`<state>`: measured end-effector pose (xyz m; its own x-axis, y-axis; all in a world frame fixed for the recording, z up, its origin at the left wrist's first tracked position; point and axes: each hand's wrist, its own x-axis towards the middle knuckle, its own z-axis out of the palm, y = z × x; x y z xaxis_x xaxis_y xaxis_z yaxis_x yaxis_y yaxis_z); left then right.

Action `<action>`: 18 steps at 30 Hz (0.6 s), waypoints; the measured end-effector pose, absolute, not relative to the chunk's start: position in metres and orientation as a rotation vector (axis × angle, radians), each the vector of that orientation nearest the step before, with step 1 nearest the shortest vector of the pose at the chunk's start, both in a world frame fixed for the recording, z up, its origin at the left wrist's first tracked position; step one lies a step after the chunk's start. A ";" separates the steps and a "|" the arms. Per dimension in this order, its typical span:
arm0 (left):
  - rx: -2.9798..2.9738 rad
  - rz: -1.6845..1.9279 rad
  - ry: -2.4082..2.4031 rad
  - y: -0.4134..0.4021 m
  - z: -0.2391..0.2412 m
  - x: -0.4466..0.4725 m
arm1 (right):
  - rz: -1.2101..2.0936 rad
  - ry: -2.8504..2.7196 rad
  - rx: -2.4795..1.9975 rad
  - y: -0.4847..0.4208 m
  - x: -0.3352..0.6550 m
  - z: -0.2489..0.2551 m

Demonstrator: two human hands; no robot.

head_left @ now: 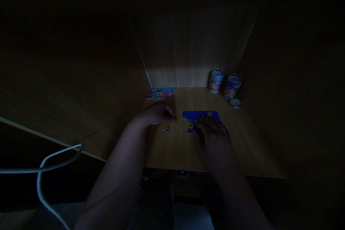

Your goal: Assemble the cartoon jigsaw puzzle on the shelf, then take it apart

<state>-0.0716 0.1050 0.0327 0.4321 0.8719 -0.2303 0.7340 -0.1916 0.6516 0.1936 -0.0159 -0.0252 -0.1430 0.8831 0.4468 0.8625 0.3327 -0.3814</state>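
A partly built blue cartoon jigsaw (201,116) lies on the wooden desk (175,147). My right hand (212,140) rests on its near edge, fingers bent and pressed down on the pieces. My left hand (157,113) sits to the left of the puzzle, fingers curled together in a pinch; what they hold, if anything, is too dark to see. A loose puzzle piece (167,128) lies just below my left hand.
A cartoon picture card (161,93) lies at the back left of the desk. Two printed cups (216,81) (232,87) and a round lid (236,103) stand at the back right. Wooden walls enclose the desk. A white cable (48,161) loops at lower left.
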 end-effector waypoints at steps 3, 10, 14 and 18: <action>1.982 0.289 1.323 0.103 0.032 -0.069 | 0.034 -1.994 -1.513 -0.015 0.193 -0.025; 1.939 0.420 1.252 0.106 0.023 -0.062 | 0.045 -2.003 -1.526 -0.015 0.194 -0.025; 1.916 0.398 1.247 0.108 0.021 -0.063 | 0.035 -2.001 -1.526 -0.014 0.194 -0.026; 1.917 0.414 1.271 0.107 0.023 -0.064 | 0.048 -1.996 -1.511 -0.014 0.194 -0.025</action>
